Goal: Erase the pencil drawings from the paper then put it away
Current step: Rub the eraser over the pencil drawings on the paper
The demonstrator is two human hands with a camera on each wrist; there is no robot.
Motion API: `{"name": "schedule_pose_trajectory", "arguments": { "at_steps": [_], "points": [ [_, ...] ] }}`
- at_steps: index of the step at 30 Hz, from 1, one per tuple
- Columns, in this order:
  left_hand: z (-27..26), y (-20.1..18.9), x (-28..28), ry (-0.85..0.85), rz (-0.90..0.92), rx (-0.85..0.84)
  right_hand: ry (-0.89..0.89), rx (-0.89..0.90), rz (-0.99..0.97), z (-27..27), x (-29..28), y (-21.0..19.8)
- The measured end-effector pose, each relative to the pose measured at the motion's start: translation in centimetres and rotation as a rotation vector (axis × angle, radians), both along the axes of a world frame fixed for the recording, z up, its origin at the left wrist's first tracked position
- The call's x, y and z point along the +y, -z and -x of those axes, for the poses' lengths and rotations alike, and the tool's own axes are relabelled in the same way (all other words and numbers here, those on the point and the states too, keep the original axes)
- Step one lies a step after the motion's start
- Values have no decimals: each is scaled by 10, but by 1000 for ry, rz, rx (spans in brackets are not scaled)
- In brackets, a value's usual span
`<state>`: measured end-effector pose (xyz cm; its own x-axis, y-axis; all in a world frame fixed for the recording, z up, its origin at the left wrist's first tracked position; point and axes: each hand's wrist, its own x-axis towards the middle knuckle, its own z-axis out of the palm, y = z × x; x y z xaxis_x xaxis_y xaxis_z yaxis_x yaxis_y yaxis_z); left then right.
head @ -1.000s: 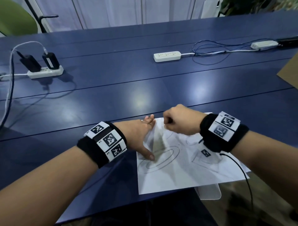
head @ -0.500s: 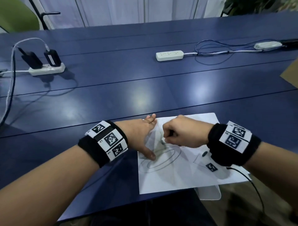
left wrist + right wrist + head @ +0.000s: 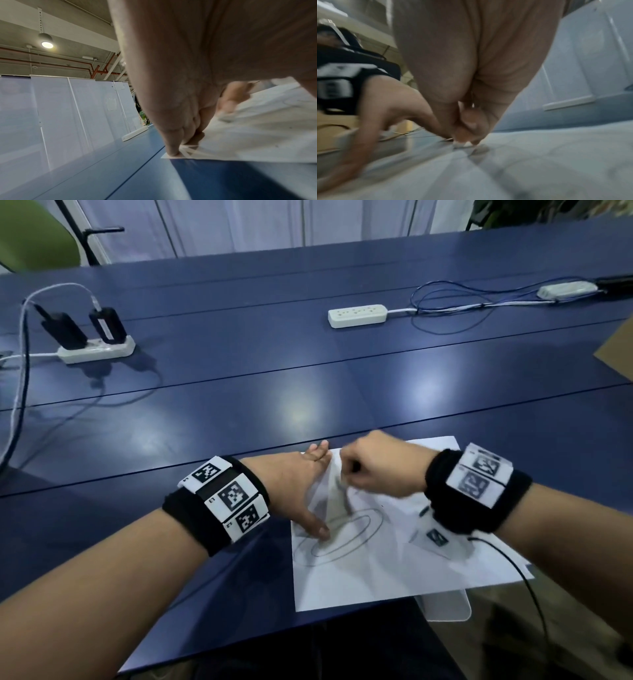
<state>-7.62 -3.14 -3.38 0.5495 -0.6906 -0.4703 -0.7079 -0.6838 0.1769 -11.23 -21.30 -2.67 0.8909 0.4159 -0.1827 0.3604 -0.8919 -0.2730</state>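
Observation:
A white sheet of paper (image 3: pixel 394 556) lies at the near edge of the blue table (image 3: pixel 239 405), with pencil ovals (image 3: pixel 356 537) drawn on its left half and fainter marks to the right. My left hand (image 3: pixel 308 487) lies flat on the sheet's left edge, fingers straight and thumb spread, pressing it down; its fingertips (image 3: pixel 173 146) sit on the far corner. My right hand (image 3: pixel 373 470) is curled in a fist over the upper part of the paper (image 3: pixel 539 169). It pinches a small white eraser (image 3: pixel 462 144) against the sheet. Motion blurs this hand.
Two white power strips lie farther back, one (image 3: pixel 358 315) in the middle and one (image 3: pixel 96 350) at the left carrying black chargers and cables. A brown cardboard corner (image 3: pixel 616 354) shows at the right. A pale flat object (image 3: pixel 448 607) juts past the table's near edge under the paper.
My right hand slid down the paper towards me, then back up and to the left, rubbing with the eraser. The left hand and the paper stayed in place.

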Motion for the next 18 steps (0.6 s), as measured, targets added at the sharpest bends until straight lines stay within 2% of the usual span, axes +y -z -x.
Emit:
{"name": "schedule_pose_trajectory", "arguments": {
  "at_steps": [2, 4, 10, 15, 18],
  "points": [
    [1, -1, 0, -1, -7, 1, 144, -45, 20, -20, -11, -2],
    [2, -2, 1, -7, -11, 5, 206, -32, -5, -26, -18, -2],
    [-1, 0, 0, -2, -26, 15, 2, 143, -80, 3, -3, -2],
    [2, -3, 0, 1, -28, 3, 216, -17, -24, -25, -18, -5],
    [2, -4, 0, -2, -18, 8, 150, 42, -71, -16, -15, -6]
  ]
}}
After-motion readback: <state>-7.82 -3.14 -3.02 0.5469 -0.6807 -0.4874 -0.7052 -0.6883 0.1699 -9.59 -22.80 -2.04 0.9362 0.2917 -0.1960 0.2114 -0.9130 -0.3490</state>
